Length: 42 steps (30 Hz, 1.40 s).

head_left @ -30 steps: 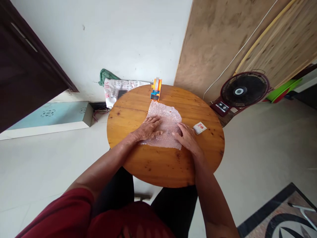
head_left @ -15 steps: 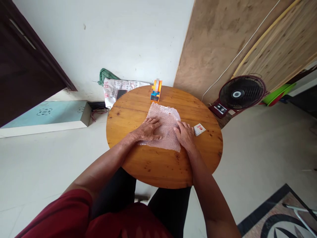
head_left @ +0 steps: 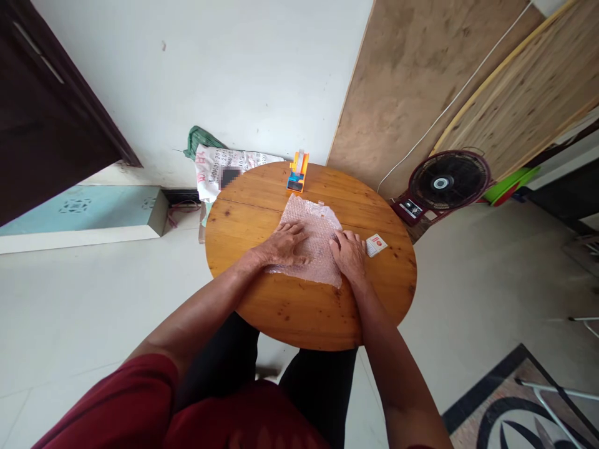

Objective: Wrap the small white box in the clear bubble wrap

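A sheet of clear bubble wrap (head_left: 318, 249) lies spread on the round wooden table (head_left: 290, 318). My left hand (head_left: 284, 244) rests flat on its left part, fingers spread and pointing to the right. On the right edge of the wrap lies my right hand (head_left: 350, 252), palm down with its fingers stretched out and a little bent. Neither hand grips anything. Just right of my right hand sits a small white box with red print (head_left: 375, 245). Beyond the wrap, at the far side of the table, stands an orange and blue tape dispenser (head_left: 297, 171).
A dark red fan (head_left: 442, 182) stands on the floor beyond the table's right side. Behind the table, a printed white sack (head_left: 210, 165) and a green bag (head_left: 203, 142) lean by the wall. A pale blue step (head_left: 79, 212) runs along the left.
The view has shifted slightly. Both hands stay on the bubble wrap in nearly the same places, and the wrap, box and dispenser have not visibly moved on the table.
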Available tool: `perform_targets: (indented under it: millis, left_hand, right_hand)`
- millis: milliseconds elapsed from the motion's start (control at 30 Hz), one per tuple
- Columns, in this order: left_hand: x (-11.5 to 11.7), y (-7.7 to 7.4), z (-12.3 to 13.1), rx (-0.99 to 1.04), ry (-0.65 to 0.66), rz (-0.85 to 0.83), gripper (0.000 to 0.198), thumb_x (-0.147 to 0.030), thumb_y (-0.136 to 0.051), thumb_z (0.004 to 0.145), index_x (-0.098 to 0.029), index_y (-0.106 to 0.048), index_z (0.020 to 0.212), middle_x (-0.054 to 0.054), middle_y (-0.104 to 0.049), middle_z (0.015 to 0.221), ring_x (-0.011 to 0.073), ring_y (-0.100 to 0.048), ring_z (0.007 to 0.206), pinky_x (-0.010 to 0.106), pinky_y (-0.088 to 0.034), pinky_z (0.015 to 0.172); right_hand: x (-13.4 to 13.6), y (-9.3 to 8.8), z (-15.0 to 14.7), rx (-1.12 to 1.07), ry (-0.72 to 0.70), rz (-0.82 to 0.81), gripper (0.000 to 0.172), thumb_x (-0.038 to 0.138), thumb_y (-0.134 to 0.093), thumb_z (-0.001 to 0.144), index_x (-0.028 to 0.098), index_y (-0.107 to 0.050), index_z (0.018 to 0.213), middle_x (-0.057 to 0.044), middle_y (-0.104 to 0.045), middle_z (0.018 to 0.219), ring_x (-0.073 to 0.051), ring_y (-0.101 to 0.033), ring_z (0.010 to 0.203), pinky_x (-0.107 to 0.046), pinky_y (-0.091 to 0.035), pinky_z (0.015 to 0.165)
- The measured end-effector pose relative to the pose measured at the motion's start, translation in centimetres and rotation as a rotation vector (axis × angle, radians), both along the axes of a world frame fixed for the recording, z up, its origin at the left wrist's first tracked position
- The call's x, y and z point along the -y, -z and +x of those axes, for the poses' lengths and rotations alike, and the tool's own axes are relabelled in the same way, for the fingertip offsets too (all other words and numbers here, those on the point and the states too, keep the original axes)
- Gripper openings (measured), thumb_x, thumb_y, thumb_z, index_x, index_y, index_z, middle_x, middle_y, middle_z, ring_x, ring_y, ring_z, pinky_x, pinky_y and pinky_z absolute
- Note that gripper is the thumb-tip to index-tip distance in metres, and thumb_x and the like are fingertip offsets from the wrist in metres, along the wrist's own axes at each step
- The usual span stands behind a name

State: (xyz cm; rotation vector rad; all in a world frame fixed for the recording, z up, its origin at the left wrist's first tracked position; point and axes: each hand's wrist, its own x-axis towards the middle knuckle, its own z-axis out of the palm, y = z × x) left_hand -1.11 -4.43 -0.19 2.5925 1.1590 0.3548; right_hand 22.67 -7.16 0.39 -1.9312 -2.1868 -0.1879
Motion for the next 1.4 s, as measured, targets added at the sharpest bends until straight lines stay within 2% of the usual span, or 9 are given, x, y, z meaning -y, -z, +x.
perform_targets:
  millis: [167, 300, 733, 833, 967, 1067, 1133, 1267, 1400]
  left_hand:
    - [0.5, 0.0, 0.4, 0.082, 0.040, 0.070, 0.067, -0.056, -0.062, 0.087, -0.017, -0.056, 0.140, 0.019, -0.039, 0.157, 0.0372, -0.034, 0.146, 0.054, -0.025, 0.120]
    - [0.6, 0.3, 0.6, 0.031, 0.115, 0.046, 0.065, -0.055, -0.056, 0.091, -0.018, -0.053, 0.145, 0.018, -0.041, 0.156, 0.0372, -0.032, 0.148, 0.054, -0.021, 0.121]
    - [0.3, 0.3, 0.8, -0.006, 0.101, -0.001, 0.068, -0.056, -0.061, 0.088, -0.019, -0.052, 0.145, 0.017, -0.039, 0.159, 0.0363, -0.029, 0.150, 0.053, -0.019, 0.122]
    - [0.5, -0.5, 0.8, -0.046, 0.097, -0.022, 0.069, -0.055, -0.062, 0.088, -0.018, -0.051, 0.146, 0.018, -0.038, 0.159, 0.0380, -0.029, 0.150, 0.053, -0.021, 0.122]
    - [0.6, -3.1, 1.0, -0.157, 0.122, -0.055, 0.056, -0.053, -0.054, 0.092, -0.020, -0.057, 0.137, 0.016, -0.051, 0.147, 0.0366, -0.043, 0.140, 0.051, -0.033, 0.114]
    - [-0.5, -4.9, 2.3, -0.186, 0.155, 0.004, 0.045, -0.042, -0.053, 0.093, -0.018, -0.060, 0.131, 0.015, -0.055, 0.143, 0.0341, -0.046, 0.138, 0.048, -0.035, 0.113]
    - [-2.0, -5.2, 4.1, -0.127, 0.154, 0.065, 0.037, -0.031, -0.050, 0.094, -0.017, -0.064, 0.125, 0.015, -0.057, 0.142, 0.0317, -0.049, 0.136, 0.046, -0.036, 0.114]
    - [-5.4, -3.5, 8.1, -0.019, 0.156, 0.085, 0.040, -0.024, -0.049, 0.094, -0.015, -0.062, 0.130, 0.017, -0.053, 0.147, 0.0284, -0.046, 0.140, 0.040, -0.032, 0.118]
    - [-7.0, -0.2, 9.8, 0.000, 0.128, 0.070, 0.049, -0.032, -0.039, 0.100, -0.011, -0.054, 0.141, 0.020, -0.045, 0.154, 0.0314, -0.035, 0.148, 0.049, -0.021, 0.123]
  right_hand:
    - [0.0, 0.1, 0.0, 0.005, 0.010, 0.024, 0.039, 0.036, -0.043, 0.099, 0.019, -0.064, 0.128, -0.013, -0.065, 0.124, -0.030, -0.052, 0.109, -0.040, -0.034, 0.090]
    - [0.0, 0.2, 0.1, -0.007, 0.021, 0.034, 0.038, 0.035, -0.043, 0.099, 0.019, -0.065, 0.126, -0.014, -0.066, 0.122, -0.030, -0.052, 0.108, -0.041, -0.034, 0.090]
    - [0.3, 0.2, 0.0, 0.025, 0.045, 0.051, 0.036, 0.036, -0.043, 0.101, 0.019, -0.066, 0.124, -0.013, -0.066, 0.117, -0.029, -0.053, 0.106, -0.040, -0.033, 0.088]
    - [0.3, 0.1, -0.1, 0.029, 0.051, 0.049, 0.035, 0.035, -0.043, 0.101, 0.019, -0.067, 0.122, -0.013, -0.066, 0.116, -0.029, -0.053, 0.106, -0.040, -0.033, 0.088]
    - [0.2, 0.1, -0.2, 0.022, 0.074, 0.030, 0.034, 0.035, -0.045, 0.100, 0.020, -0.066, 0.123, -0.012, -0.066, 0.118, -0.028, -0.053, 0.107, -0.039, -0.033, 0.088]
    - [0.1, 0.3, -0.1, 0.020, 0.081, 0.026, 0.035, 0.036, -0.046, 0.100, 0.019, -0.066, 0.123, -0.013, -0.065, 0.118, -0.028, -0.052, 0.108, -0.040, -0.033, 0.089]
    - [0.0, 0.4, -0.1, 0.016, 0.075, 0.023, 0.034, 0.036, -0.046, 0.100, 0.018, -0.066, 0.122, -0.013, -0.064, 0.118, -0.029, -0.052, 0.108, -0.040, -0.033, 0.089]
    - [-0.1, 0.5, 0.0, 0.006, 0.058, 0.028, 0.033, 0.036, -0.047, 0.099, 0.016, -0.066, 0.118, -0.014, -0.064, 0.115, -0.029, -0.053, 0.108, -0.041, -0.033, 0.088]
    - [0.0, 0.7, 0.1, 0.000, 0.077, 0.050, 0.029, 0.034, -0.049, 0.098, 0.017, -0.067, 0.113, -0.014, -0.065, 0.112, -0.029, -0.053, 0.106, -0.041, -0.034, 0.088]
